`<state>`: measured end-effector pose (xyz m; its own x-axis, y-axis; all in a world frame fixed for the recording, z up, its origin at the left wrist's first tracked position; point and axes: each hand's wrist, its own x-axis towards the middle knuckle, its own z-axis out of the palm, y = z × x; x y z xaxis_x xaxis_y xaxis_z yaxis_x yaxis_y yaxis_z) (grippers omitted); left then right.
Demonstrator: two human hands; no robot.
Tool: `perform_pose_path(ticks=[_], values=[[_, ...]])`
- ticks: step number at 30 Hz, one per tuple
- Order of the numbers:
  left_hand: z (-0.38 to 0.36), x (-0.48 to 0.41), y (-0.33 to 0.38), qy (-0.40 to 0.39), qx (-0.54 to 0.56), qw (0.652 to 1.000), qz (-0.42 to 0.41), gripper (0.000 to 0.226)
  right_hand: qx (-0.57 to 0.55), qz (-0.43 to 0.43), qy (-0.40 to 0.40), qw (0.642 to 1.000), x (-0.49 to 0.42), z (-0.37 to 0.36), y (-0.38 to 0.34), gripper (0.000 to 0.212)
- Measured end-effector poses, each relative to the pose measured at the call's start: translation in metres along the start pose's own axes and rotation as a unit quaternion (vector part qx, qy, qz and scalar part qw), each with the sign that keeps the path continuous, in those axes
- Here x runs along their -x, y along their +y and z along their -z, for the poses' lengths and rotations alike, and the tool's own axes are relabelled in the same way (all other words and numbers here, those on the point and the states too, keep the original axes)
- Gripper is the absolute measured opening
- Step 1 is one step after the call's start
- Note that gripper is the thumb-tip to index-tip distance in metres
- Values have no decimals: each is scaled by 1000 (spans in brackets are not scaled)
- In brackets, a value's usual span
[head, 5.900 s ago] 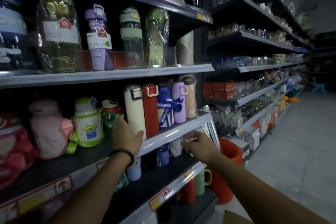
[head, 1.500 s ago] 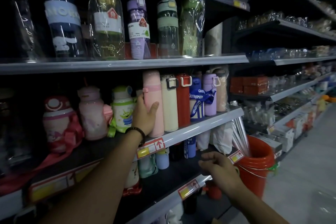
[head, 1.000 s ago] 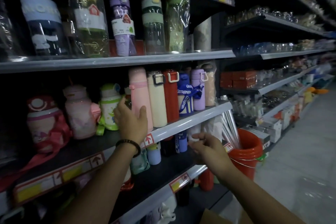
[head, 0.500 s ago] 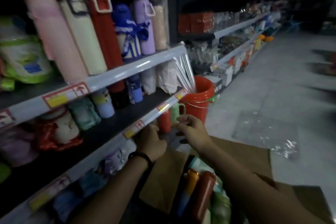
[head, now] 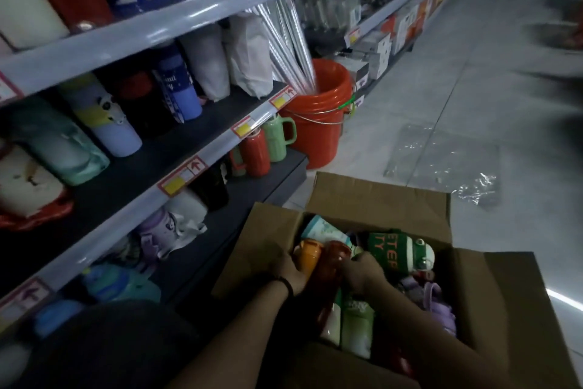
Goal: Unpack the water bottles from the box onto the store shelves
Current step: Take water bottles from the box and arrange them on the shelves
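We are looking down a dim store aisle. Filling the left of the frame, grey shelves [head: 148, 22] are carrying rows of water bottles standing upright, among them a lilac one with a yellow band [head: 108, 125] at middle left. On the lowest shelf, near the centre, a red mug [head: 257, 152] and a green mug [head: 277, 139] are sitting side by side. Just right of the shelf end, a red bucket [head: 315, 123] is standing on the floor with long clear-wrapped rods leaning out of it.

In the lower centre, an open cardboard box [head: 378, 199] is sitting on the floor, packed with bottles. Our left hand [head: 287, 268], a dark band at its wrist, is reaching into the box with fingers curling round an orange bottle [head: 307, 257]. Just right of it, our right hand [head: 362, 272] is gripping a red bottle [head: 331, 275], fingers wrapping its upper part. Both bottles are lying inside the box, touching. Further right in the box, a green bottle with white letters [head: 400, 249] is lying on its side.

At middle right, a crumpled clear plastic sheet [head: 441, 161] is lying on the pale floor tiles.
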<state>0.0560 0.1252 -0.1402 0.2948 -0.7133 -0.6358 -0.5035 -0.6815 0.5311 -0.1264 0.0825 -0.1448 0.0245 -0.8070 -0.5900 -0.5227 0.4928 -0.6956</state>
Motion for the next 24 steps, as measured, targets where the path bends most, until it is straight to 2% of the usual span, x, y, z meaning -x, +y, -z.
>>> perform_pose_path(ticks=[4,8,11,13,16,19,22,24], values=[[-12,-13,-6,-17,-6,1000,14,70,-11,-40,5,999,5,-20,9,49],[-30,-36,-26,-18,-11,999,32,67,-26,-55,6,998,1,-38,14,56],[-33,-43,-33,-16,0,999,44,55,-44,-60,17,997,-6,-38,14,49],[-32,-46,-36,-16,24,999,34,59,-64,-71,-3,995,-9,-37,14,44],[-24,-31,-32,-24,91,995,21,64,-82,-76,-32,993,-10,-36,18,53],[-21,-26,-28,-49,141,989,22,90,-78,-60,-47,994,-8,-33,22,63],[-18,-22,-22,-84,179,980,17,78,-98,-48,-50,993,-3,-26,19,78],[-13,-13,-18,-80,208,975,21,70,-112,-33,-47,992,1,-21,15,86]])
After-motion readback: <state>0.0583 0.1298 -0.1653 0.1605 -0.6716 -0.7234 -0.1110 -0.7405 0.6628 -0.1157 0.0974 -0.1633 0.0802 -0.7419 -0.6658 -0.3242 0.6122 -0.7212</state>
